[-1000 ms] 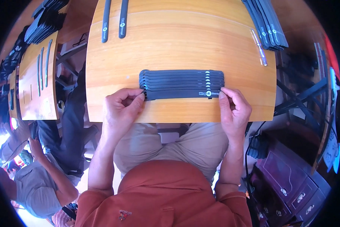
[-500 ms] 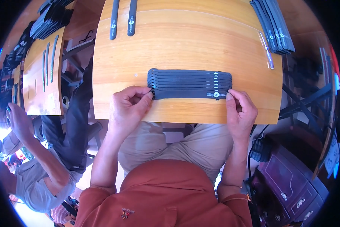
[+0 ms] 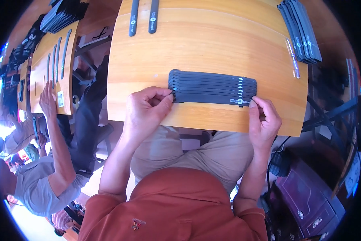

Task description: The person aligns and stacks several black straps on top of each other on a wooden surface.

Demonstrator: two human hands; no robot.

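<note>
A row of dark grey storage straps (image 3: 210,83) lies overlapped like a fan near the front edge of the wooden table (image 3: 204,44). Pale round marks line up toward their right ends. My left hand (image 3: 148,109) pinches the left end of the nearest strap (image 3: 212,98), thumb against forefinger. At the opposite end, my right hand (image 3: 265,120) has its thumb and forefinger closed on the same strap's corner. That nearest strap lies flat and straight against the others.
Two single straps (image 3: 152,18) lie at the far left, and a strap pile (image 3: 300,34) at the far right. Beside the pile is a slim clear-handled tool (image 3: 294,62). A co-worker's hand (image 3: 48,102) is over the neighbouring table (image 3: 66,96). Purple drawers (image 3: 309,197) stand lower right.
The whole view has shifted, so the table sits farther right in the picture. My hands keep the same hold on the strap. The co-worker's hand has moved forward over the neighbouring table.
</note>
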